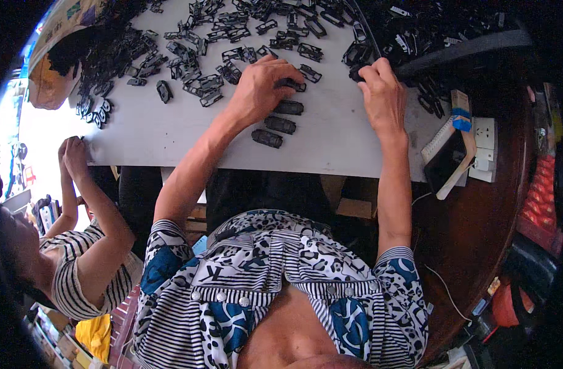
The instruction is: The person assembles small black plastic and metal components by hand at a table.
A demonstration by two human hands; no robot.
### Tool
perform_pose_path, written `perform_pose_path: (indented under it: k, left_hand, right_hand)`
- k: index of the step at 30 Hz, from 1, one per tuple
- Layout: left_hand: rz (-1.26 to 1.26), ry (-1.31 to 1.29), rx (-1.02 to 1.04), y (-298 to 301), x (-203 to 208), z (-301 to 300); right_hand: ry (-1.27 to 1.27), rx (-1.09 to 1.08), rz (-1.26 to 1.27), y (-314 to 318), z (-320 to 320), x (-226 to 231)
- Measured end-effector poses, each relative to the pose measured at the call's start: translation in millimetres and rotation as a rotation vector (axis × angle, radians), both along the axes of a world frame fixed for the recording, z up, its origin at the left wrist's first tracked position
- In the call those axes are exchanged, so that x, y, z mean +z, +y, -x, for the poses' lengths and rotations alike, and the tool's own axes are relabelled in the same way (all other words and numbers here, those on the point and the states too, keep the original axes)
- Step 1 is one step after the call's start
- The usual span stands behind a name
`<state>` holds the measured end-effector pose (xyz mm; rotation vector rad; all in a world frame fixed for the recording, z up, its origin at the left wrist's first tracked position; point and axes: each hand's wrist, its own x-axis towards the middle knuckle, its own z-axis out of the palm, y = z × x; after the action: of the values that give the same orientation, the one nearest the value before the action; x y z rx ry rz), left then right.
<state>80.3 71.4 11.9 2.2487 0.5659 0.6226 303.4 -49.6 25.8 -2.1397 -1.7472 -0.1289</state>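
My left hand (260, 89) reaches over the white table, its thumb and fingers closed round a small black toy car body (293, 85). That body is at the far end of a short row, with more black car bodies (280, 125) lined up toward me. Farther right, my right hand (383, 95) has its fingers pinched together beside a dark part (356, 73) at the edge of a black pile. What lies between those fingertips is mostly hidden. Many loose car shells (232, 34) are scattered beyond my left hand.
A heap of black parts (118, 52) covers the table's far left; another dark pile (441, 27) fills the far right. A phone (446, 161), a notebook and a white power strip (483, 147) are at the right. At left, a co-worker's hands (74, 154) meet near the table edge (103, 161).
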Motion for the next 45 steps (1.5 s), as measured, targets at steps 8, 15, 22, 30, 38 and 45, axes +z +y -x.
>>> perform_pose_path:
  k: [8,15,22,30,38,45]
  left_hand:
    - [-0.020,-0.059,0.033,-3.0,0.8,9.2]
    - [-0.067,0.058,0.095,-3.2,-2.3,11.5]
    - [-0.066,0.031,0.051,-3.5,-2.8,6.1]
    - [-0.059,0.045,0.045,-3.3,-1.0,5.8]
    - [-0.056,0.003,0.036,-0.8,-7.3,2.9]
    - [-0.049,0.036,0.063,-1.9,-5.4,2.3]
  right_hand:
    - [-0.118,0.110,-0.184,-5.4,-1.5,5.3]
    - [0.312,0.194,-0.102,-2.9,38.2,6.5]
    - [0.199,0.180,-0.092,0.6,42.1,0.0]
    - [0.272,0.092,-0.200,-11.4,40.7,5.8]
    - [0.211,0.246,-0.129,5.7,69.6,6.2]
    - [0.295,0.284,-0.108,8.9,70.2,-2.2]
